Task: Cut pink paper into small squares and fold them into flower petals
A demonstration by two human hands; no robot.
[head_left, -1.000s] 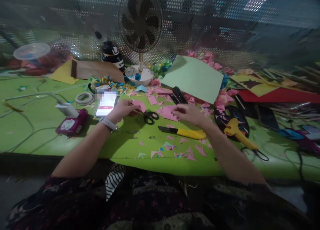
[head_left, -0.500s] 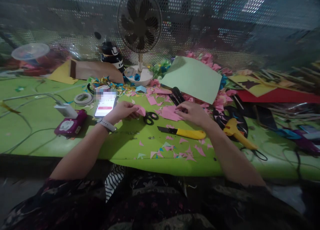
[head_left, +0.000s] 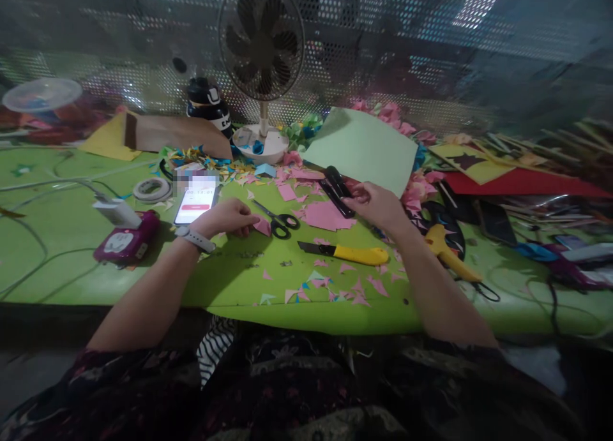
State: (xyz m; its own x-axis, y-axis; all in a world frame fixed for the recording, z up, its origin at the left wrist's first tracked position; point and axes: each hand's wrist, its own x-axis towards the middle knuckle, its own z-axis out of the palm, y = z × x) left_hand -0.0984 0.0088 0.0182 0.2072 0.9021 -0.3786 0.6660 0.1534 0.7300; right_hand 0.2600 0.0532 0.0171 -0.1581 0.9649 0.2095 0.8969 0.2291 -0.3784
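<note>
My left hand [head_left: 230, 217], with a pale watch on the wrist, pinches a small piece of pink paper [head_left: 262, 226] just above the green table [head_left: 258, 281]. Black-handled scissors [head_left: 282, 224] lie beside it, blades pointing away to the left. The fingers of my right hand [head_left: 374, 205] are closed on the near end of a black stapler [head_left: 335, 189], which lies partly over pink paper sheets [head_left: 323, 216]. A yellow utility knife [head_left: 359, 254], blade out, rests in front of these sheets. Some of the right fingertips are hard to make out.
A lit phone [head_left: 196, 201], a tape roll [head_left: 152, 189] and a purple power adapter [head_left: 127, 240] lie left. Behind stand a fan [head_left: 262, 45] and a dark bottle [head_left: 208, 109]. Light green paper [head_left: 364, 150] leans over pink paper flowers; a yellow glue gun [head_left: 447, 253] lies right.
My right hand has shifted from the pink sheets up to the stapler's near end. The left hand has lowered the pink piece slightly, uncovering the scissor blades. The view has shifted slightly.
</note>
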